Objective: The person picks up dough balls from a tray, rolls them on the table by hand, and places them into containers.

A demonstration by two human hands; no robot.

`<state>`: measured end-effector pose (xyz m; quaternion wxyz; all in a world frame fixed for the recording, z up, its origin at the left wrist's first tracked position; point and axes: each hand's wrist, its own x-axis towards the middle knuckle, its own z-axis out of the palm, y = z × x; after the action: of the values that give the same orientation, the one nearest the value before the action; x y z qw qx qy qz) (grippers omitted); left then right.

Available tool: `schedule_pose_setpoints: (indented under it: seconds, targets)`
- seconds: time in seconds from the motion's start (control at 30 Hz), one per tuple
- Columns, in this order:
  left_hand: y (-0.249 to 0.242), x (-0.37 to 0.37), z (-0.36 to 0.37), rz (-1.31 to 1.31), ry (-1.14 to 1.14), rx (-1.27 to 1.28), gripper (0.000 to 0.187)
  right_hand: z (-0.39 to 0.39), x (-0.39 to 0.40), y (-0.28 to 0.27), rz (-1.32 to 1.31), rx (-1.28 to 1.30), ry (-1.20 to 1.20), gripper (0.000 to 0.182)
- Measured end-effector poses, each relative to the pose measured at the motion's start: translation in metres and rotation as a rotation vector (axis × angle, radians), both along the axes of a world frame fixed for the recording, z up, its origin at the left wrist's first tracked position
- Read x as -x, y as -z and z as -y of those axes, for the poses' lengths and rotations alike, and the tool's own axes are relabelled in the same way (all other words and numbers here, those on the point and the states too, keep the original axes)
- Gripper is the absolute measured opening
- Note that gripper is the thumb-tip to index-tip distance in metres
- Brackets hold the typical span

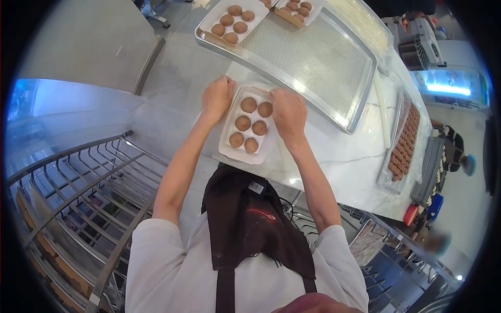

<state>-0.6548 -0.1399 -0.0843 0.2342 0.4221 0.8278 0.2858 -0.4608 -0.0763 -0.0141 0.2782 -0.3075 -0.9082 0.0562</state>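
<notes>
Head view: your left hand (pixel 218 99) curls closed beside one far corner of the white box (pixel 250 158) of brown balls (pixel 242 123) by the table (pixel 334 167) edge, your right hand (pixel 288 113), grip unclear, at the other, apparently steadying it evenly.

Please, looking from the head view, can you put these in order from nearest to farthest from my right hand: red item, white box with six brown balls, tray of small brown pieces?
From the right hand:
1. White box, at its left
2. Tray, on the right
3. Red item, farther right
</notes>
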Motion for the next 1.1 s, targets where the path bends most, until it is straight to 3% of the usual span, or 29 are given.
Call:
schedule_pose_setpoints:
  seconds: [0.07, 0.13, 0.17, 0.23, 0.33, 0.47, 0.57, 0.67, 0.73, 0.8, 0.9, 1.1]
  targets:
    - [0.001, 0.0, 0.003, -0.037, -0.004, 0.003, 0.028, 0.003, -0.004, -0.011, -0.018, -0.016, 0.011, 0.007]
    - [-0.002, 0.002, 0.005, -0.034, 0.029, -0.025, 0.025, 0.0, -0.008, -0.02, -0.029, 0.252, 0.185, 0.009]
    - [-0.002, 0.003, 0.008, -0.033, 0.023, -0.024, 0.025, -0.007, -0.011, -0.025, -0.027, 0.253, 0.179, 0.009]
    - [-0.002, 0.005, 0.019, -0.049, 0.02, -0.27, 0.019, -0.032, -0.021, -0.037, -0.161, 0.37, 0.169, 0.011]
    - [-0.019, 0.0, 0.045, -0.009, -0.015, -0.36, 0.019, -0.08, -0.029, -0.049, -0.165, 0.389, 0.264, 0.015]
    - [-0.036, -0.013, 0.085, -0.091, 0.012, -0.437, 0.021, -0.163, -0.022, -0.038, -0.176, 0.463, 0.28, 0.025]
    - [-0.052, -0.03, 0.11, 0.0, 0.037, -0.391, 0.021, -0.223, -0.008, -0.009, -0.125, 0.561, 0.244, 0.028]
    - [-0.056, -0.04, 0.122, -0.072, 0.099, -0.291, 0.02, -0.248, 0.015, 0.012, -0.062, 0.474, 0.24, 0.027]
    - [-0.053, -0.044, 0.124, -0.075, 0.039, -0.261, 0.018, -0.25, 0.03, 0.024, -0.086, 0.481, 0.285, 0.026]
    - [-0.052, -0.042, 0.123, -0.098, 0.062, -0.257, 0.016, -0.245, 0.049, 0.034, -0.245, 0.28, 0.404, 0.026]
    - [-0.053, -0.045, 0.121, -0.127, 0.067, -0.241, 0.016, -0.218, 0.061, 0.037, -0.432, 0.224, 0.464, 0.031]
    - [-0.055, -0.045, 0.123, -0.116, 0.098, -0.189, 0.019, -0.124, 0.031, 0.031, -0.515, 0.376, 0.41, 0.04]
